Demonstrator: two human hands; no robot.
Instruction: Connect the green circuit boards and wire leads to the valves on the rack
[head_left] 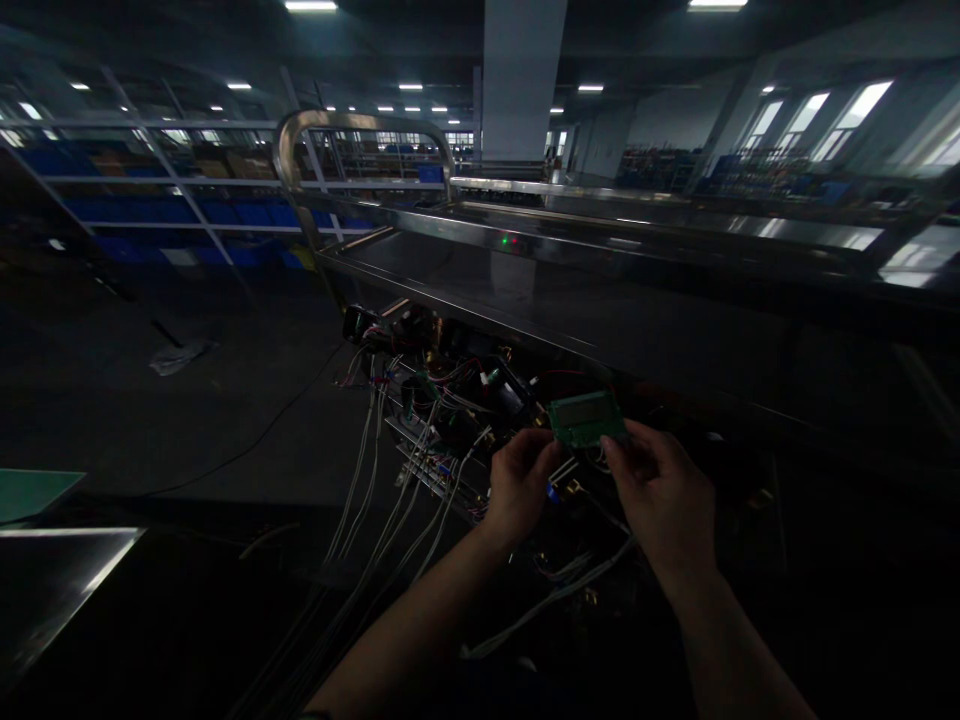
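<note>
Between my two hands is a green circuit board (587,418) with a dark rectangular display on its face, held tilted toward me. My left hand (521,480) pinches its lower left corner. At the lower right edge, my right hand (664,490) grips it between thumb and fingers. Behind and below the board lie dark electrical parts with many thin wires, among them a black cylindrical part (510,390). Long pale cables (382,480) hang down on the left. Deep shadow hides much around my hands.
A metal cart (420,265) with a raised tube handle (367,118) stands just beyond the parts. Shelves with blue bins (165,212) line the back left. A green-topped surface (37,492) juts in at the left edge, and a plastic bag (180,355) lies on the floor.
</note>
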